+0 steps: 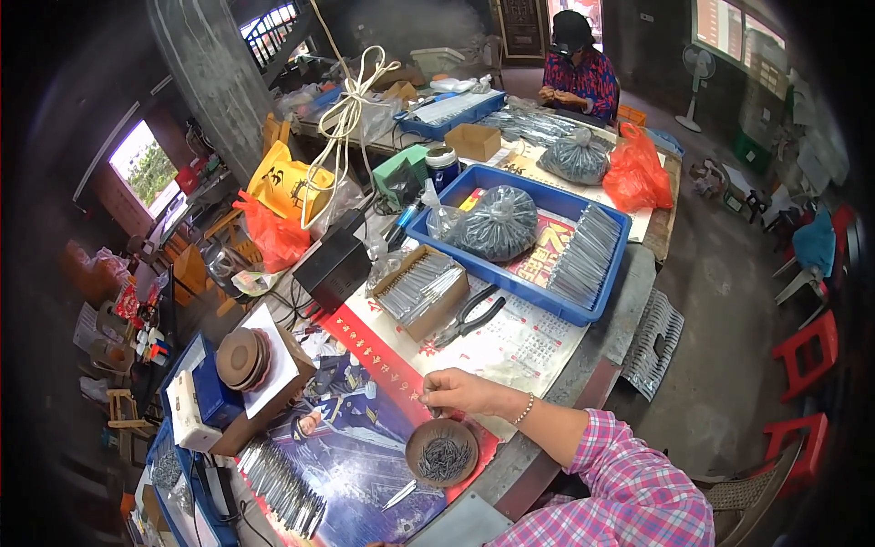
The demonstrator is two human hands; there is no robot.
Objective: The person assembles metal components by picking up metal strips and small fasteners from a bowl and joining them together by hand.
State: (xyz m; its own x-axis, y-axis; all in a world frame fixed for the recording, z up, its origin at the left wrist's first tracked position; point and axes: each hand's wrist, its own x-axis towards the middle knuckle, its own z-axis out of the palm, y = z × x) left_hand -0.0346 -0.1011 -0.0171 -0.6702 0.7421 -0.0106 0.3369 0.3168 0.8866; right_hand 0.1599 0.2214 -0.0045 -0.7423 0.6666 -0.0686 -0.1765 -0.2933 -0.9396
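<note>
My right hand (454, 392) reaches in from the lower right, in a pink checked sleeve with a beaded bracelet at the wrist. Its thumb and fingertips are pinched together; whatever is between them is too small to make out. Just below it, a round brown bowl (415, 453) holds a pile of small dark metal pins (444, 459). Two slim silver pieces (399, 495) lie beside the bowl. A row of thin silver rods (284, 490) is spread on the poster-covered table to the left. My left hand does not show.
Pliers (474, 319) with dark handles lie beside a cardboard box of metal rods (419, 290). Behind is a blue tray (524, 283) with a filled plastic bag and more rods. Stacked brown bowls (244, 357) stand left. A co-worker (583, 77) sits at the far end.
</note>
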